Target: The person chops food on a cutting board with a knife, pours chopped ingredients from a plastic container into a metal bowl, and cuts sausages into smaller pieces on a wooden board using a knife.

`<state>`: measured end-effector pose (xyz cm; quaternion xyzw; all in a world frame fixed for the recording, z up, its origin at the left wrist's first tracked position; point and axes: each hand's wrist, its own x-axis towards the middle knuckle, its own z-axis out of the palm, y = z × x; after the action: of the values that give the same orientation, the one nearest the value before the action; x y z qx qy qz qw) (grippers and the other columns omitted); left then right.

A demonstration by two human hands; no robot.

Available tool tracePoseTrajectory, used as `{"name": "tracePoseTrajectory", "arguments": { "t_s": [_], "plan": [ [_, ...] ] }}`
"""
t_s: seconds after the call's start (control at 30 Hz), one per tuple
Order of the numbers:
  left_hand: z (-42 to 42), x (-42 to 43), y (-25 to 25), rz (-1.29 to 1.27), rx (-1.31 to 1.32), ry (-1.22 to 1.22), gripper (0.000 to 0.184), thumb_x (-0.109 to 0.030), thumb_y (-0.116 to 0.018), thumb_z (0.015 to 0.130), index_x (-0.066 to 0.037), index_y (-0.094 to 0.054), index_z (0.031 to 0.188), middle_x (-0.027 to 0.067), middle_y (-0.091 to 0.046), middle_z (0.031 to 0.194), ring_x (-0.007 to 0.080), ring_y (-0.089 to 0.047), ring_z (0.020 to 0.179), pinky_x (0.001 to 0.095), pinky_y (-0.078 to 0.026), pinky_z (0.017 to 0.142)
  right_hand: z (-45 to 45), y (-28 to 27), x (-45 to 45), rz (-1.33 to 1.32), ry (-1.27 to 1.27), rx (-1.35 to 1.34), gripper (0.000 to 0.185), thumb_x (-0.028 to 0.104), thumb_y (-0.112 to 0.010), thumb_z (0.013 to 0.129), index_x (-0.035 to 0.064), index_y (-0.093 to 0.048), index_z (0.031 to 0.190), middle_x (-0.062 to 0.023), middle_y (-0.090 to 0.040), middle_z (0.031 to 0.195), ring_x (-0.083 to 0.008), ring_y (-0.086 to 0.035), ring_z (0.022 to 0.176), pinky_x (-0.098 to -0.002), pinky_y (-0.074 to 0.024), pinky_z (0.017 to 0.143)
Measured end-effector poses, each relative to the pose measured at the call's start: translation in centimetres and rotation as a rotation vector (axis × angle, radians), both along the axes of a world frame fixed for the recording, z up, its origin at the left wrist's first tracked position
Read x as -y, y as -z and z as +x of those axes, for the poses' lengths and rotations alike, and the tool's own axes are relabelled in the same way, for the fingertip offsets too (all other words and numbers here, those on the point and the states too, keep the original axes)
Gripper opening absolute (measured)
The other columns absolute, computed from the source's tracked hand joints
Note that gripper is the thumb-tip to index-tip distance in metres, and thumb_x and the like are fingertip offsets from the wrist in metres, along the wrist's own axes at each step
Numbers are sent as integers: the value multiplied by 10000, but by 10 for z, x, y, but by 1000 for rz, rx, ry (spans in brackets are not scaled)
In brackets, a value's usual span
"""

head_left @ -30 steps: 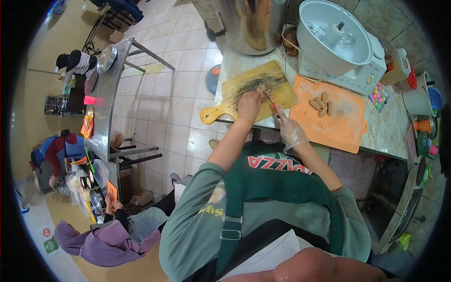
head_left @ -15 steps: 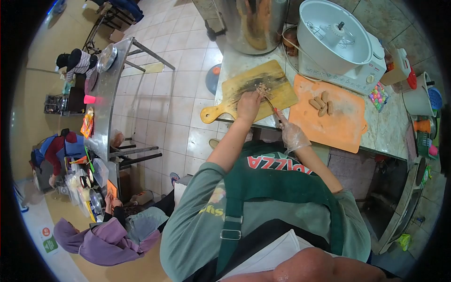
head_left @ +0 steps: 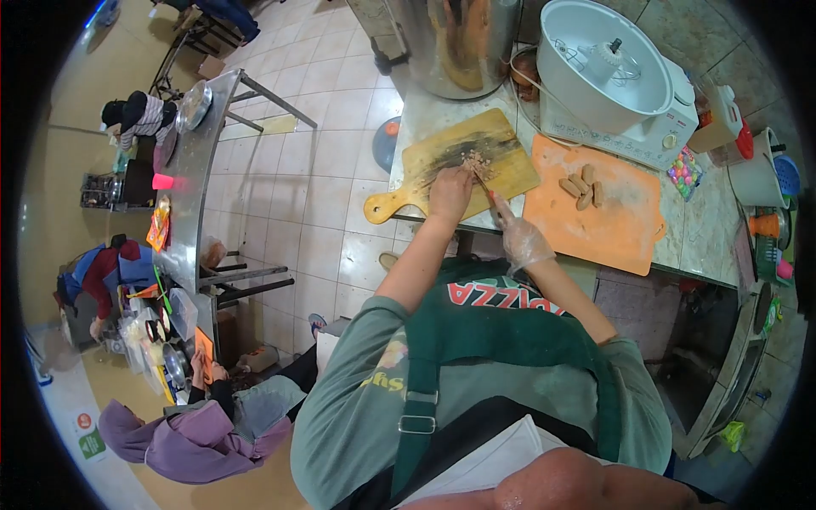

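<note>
On the yellow wooden cutting board [head_left: 510,161] lies a small heap of chopped brown bits [head_left: 476,161]. My bare left hand [head_left: 451,191] rests on the board beside the heap, its fingers pressed together; what they hold, if anything, is hidden. My right hand [head_left: 522,238], in a clear plastic glove, is closed around the handle of a knife [head_left: 483,184]. The blade reaches onto the board, close to my left fingertips. Several brown sausage-like pieces [head_left: 586,180] lie on the orange cutting board [head_left: 552,225] to the right.
Behind the boards stand a white mixer [head_left: 603,76] and a large metal pot [head_left: 459,51]. A colorful packet [head_left: 684,174] lies beside the orange board. At the left, a metal table [head_left: 191,195] holds containers, and a person in a purple headscarf [head_left: 187,433] sits near it.
The knife and my right hand have shifted slightly back and forth beside the heap. My left hand stays in nearly the same place on the board.
</note>
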<state>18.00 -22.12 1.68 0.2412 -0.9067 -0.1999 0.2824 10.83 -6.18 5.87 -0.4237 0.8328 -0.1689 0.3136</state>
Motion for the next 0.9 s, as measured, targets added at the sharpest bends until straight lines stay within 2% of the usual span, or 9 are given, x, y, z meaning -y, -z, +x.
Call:
{"name": "tracePoseTrajectory", "arguments": {
  "t_s": [0.13, 0.23, 0.3, 0.53, 0.6, 0.73, 0.9],
  "plan": [
    [1, 2, 4, 11, -46, 15, 37, -68, -583, 685, -37, -577, 704, 99, -572, 726, 282, -539, 717, 363, -449, 652, -2, 5, -16, 11, -31, -40, 528, 134, -363, 852, 245, -176, 1334, -277, -543, 697, -406, -554, 662, -479, -413, 616],
    [2, 2, 2, 13, -54, 12, 32, -67, -579, 686, -39, -566, 692, 98, -565, 712, 280, -536, 710, 367, -446, 644, -4, 3, -13, -75, -30, -62, 524, 137, -369, 853, 240, -185, 1332, -268, -541, 675, -399, -552, 640, -479, -414, 604],
    [1, 2, 3, 15, -37, 10, 32, -66, -577, 687, -38, -560, 686, 100, -563, 710, 278, -536, 710, 369, -444, 642, -5, -2, 1, -117, -51, -86, 506, 147, -378, 863, 237, -203, 1329, -249, -539, 656, -396, -546, 600, -477, -402, 554],
    [2, 3, 6, 36, -16, 22, 37, -68, -568, 691, -39, -545, 694, 108, -558, 711, 284, -531, 711, 373, -438, 632, -7, 13, 23, -193, -71, -153, 465, 209, -337, 881, 234, -203, 1327, -240, -550, 662, -386, -551, 604, -474, -409, 557],
    [1, 4, 6, 40, -23, 14, 40, -72, -567, 693, -40, -543, 694, 111, -556, 711, 285, -530, 710, 372, -438, 630, -5, -1, 13, -22, -50, -62, 487, 174, -348, 876, 236, -188, 1332, -255, -547, 680, -390, -551, 617, -475, -410, 564],
    [1, 3, 6, 30, 26, -38, 62, -90, -576, 693, -42, -539, 686, 114, -552, 692, 287, -531, 707, 381, -442, 624, -2, 3, -13, 72, -37, -36, 486, 183, -353, 873, 249, -190, 1326, -274, -548, 723, -404, -559, 692, -481, -416, 621],
    [3, 3, 4, 11, 45, -23, 86, -104, -583, 691, -43, -535, 652, 112, -548, 674, 287, -533, 697, 382, -450, 610, -5, 9, -11, -115, -43, -64, 500, 160, -377, 865, 192, -191, 1329, -262, -547, 695, -398, -551, 611, -469, -417, 558]
  ]
}}
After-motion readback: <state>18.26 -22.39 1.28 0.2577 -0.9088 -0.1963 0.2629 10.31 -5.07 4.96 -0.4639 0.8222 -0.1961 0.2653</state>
